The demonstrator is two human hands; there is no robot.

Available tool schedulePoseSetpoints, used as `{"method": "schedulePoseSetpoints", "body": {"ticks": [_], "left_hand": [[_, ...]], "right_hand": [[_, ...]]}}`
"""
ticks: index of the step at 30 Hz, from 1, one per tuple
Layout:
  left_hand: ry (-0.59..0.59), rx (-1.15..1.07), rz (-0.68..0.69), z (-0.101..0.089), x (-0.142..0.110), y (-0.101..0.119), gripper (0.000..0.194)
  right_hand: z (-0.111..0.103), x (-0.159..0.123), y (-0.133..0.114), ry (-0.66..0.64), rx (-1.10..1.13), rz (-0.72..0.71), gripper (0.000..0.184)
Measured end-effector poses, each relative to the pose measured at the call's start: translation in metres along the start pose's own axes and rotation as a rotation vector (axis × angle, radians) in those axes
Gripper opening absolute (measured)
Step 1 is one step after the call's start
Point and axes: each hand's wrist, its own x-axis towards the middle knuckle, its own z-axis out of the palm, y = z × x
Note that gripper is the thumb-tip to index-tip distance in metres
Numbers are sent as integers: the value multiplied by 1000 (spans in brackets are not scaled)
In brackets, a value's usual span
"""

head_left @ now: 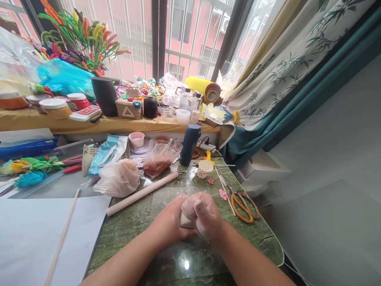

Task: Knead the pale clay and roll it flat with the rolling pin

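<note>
Both hands are together above the near middle of the green table. A pale lump, which looks like clay or dough (186,222), shows between them, mostly covered by fingers. My left hand (168,220) is curled around its left side and underside. My right hand (210,218) is closed and presses onto the lump from the right, thumb on top. Whitish residue coats the fingers. Just beyond the hands a light wooden rolling pin (143,193) lies slanted on the table. Past it sits a clear plastic bag of reddish-brown material (157,163).
Scissors with orange handles (242,206) and thin sticks lie at the right edge. A paper cup (204,169) and a dark blue bottle (190,145) stand farther back. White paper (44,234) with a thin stick covers the left. Craft supplies crowd the sill (113,126).
</note>
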Motion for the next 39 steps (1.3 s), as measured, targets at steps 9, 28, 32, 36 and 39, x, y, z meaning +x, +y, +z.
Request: {"method": "schedulePoseSetpoints", "body": {"ticks": [9,28,32,36,39], "left_hand": [[9,0,-57,-3,-5,1,79],[-20,36,-137,-2,-4,-3,92],[-17,37,-135,-2,-5,-4,90],[-23,44,-146,-3,-5,-3,89],[-19,40,-148,-3,-4,-3,90]], "right_hand": [[-19,26,-114,238,50,-171,57],[-154,75,-35,576,-727,6,55],[-159,74,-15,542,-729,74,52],[-161,74,-13,556,-739,74,49],[-160,71,-17,563,-741,56,48]]}}
